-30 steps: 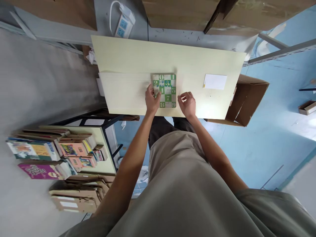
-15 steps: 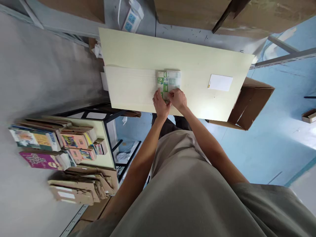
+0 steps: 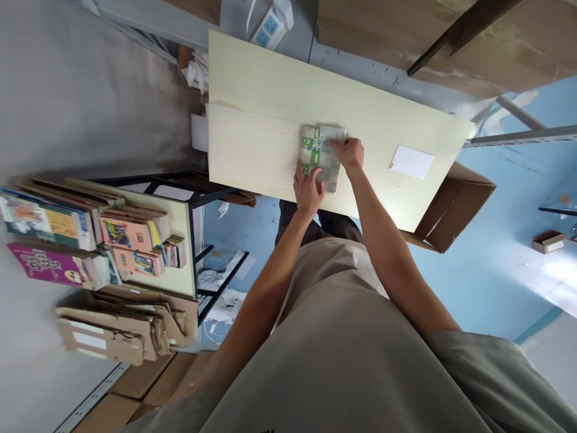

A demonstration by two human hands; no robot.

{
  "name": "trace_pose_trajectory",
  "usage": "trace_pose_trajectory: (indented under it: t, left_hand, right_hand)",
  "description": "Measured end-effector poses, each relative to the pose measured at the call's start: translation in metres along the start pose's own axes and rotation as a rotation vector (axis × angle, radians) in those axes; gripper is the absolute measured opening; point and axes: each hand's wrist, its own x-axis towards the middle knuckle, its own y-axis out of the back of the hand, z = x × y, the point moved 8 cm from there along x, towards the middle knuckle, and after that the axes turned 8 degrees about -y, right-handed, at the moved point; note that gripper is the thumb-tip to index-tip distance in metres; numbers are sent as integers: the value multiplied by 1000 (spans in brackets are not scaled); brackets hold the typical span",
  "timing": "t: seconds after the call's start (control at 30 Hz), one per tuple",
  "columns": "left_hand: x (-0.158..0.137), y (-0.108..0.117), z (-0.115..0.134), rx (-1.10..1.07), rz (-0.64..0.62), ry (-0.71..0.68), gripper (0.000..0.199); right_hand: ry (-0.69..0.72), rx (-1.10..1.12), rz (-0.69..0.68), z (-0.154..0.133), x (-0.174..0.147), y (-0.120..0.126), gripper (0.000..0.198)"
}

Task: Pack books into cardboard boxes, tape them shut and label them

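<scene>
A: Begin with the book. Where is it?

B: The green-and-white checkered book (image 3: pixel 311 148) lies flat on the cream tabletop (image 3: pixel 374 111), near the person's edge. A pale, seemingly see-through layer (image 3: pixel 327 160) covers its right part; the printed cover shows at the left.

A: Condition of the hands?

B: Left hand (image 3: pixel 309 193): fingers spread, resting at the book's lower left, clenched on nothing. I judge it placed to steady the book. Right hand (image 3: pixel 352 154): fingers bent over the upper right edge, on the layer. Whether it pinches the layer or merely presses, I cannot tell; its position suggests control of that side.

A: Surroundings?

B: A broad white sheet (image 3: pixel 252 141) spreads left of the book, presumably for easy reach. Well to the right lies a white card (image 3: pixel 412 162), apparently out of the hands' way. Past the tabletop's right end is a cardboard box (image 3: pixel 464 201); beyond the far edge, a power strip (image 3: pixel 271 27).
</scene>
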Motion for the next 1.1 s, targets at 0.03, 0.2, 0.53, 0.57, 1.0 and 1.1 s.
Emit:
trace_pose_trajectory:
  t: [0.03, 0.2, 0.53, 0.57, 1.0, 1.1]
  left_hand:
    - [1, -2, 2, 7, -1, 19, 41]
    - [9, -20, 14, 76, -21, 170, 103]
    - [16, -13, -2, -168, -41, 79, 68]
    - [17, -10, -6, -204, -28, 49, 65]
    - [7, 60, -57, -548, 178, 15, 34]
    - [-11, 70, -65, -589, 240, 147, 28]
  right_hand:
    - [-15, -12, -8, -3, -3, 2, 29]
    - [-2, -54, 17, -17, -16, 10, 24]
    - [645, -587, 4, -53, -67, 61, 68]
    - [757, -675, -18, -61, -78, 58, 71]
    - [1038, -1182, -350, -170, -87, -15, 35]
    - [934, -1126, -389, -195, -87, -21, 37]
